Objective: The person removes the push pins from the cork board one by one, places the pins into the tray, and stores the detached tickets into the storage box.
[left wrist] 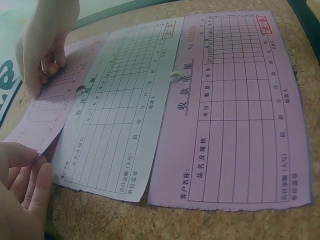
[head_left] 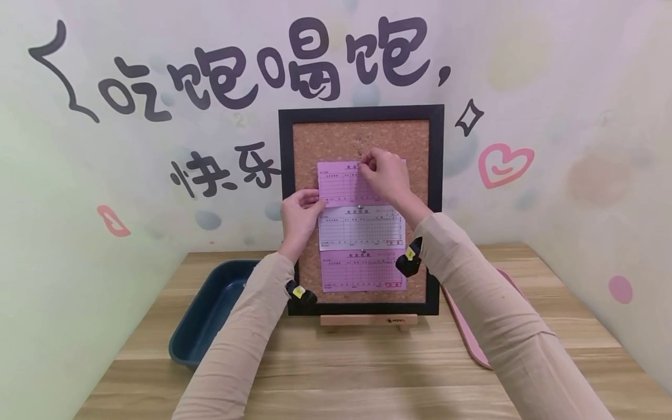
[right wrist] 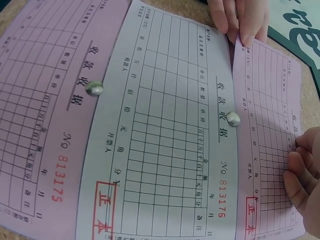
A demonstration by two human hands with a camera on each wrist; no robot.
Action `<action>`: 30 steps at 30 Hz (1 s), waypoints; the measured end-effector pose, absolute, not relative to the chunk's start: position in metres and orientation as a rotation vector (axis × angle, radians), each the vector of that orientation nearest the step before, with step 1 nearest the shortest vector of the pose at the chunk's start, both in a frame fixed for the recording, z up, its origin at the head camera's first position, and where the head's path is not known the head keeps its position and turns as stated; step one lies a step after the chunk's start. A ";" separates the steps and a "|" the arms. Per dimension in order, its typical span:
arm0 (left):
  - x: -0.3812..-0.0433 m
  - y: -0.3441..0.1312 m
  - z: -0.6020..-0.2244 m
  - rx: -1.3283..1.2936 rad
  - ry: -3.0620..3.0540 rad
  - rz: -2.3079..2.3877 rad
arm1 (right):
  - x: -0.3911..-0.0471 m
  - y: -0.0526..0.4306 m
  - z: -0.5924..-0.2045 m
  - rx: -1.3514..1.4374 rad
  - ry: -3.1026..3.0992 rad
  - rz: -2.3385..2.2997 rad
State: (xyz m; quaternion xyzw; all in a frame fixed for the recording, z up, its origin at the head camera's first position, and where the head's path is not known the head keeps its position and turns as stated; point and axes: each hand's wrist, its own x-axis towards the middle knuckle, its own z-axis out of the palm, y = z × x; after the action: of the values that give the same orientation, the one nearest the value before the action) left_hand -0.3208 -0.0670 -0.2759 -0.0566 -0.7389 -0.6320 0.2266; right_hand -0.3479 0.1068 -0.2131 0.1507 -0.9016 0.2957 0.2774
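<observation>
Three printed receipt slips are stacked down a black-framed corkboard (head_left: pixel 308 143). The upper pink receipt (head_left: pixel 336 182) has its lower left corner pinched between thumb and fingers of my left hand (head_left: pixel 301 219). At the middle of its top edge, my right hand (head_left: pixel 387 176) pinches with curled fingers; the fingertips hide what is between them. Below are a white receipt (head_left: pixel 341 231) and a lower pink receipt (head_left: pixel 341 275). One silvery pushpin (right wrist: pixel 233 119) sits at the white receipt's top middle, another pushpin (right wrist: pixel 94 88) at the lower pink receipt's.
The corkboard stands on a small wooden easel (head_left: pixel 362 320) on a wood-grain table (head_left: pixel 336 373). Left of it lies a dark blue tray (head_left: pixel 181 345), partly behind my left sleeve. A pink tray (head_left: pixel 465 335) is mostly covered by my right sleeve. A lettered wall (head_left: pixel 231 134) rises behind.
</observation>
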 end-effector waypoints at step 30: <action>-0.323 -0.067 -0.276 -0.140 -2.008 -1.781 | -0.348 0.112 -0.211 0.442 -2.520 0.835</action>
State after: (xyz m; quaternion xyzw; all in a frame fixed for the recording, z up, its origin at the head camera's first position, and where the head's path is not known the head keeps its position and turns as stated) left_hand -0.3232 -0.0670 -0.2761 -0.0506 -0.7279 -0.6457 0.2249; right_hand -0.3478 0.1119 -0.2106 0.1601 -0.9127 0.3024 0.2233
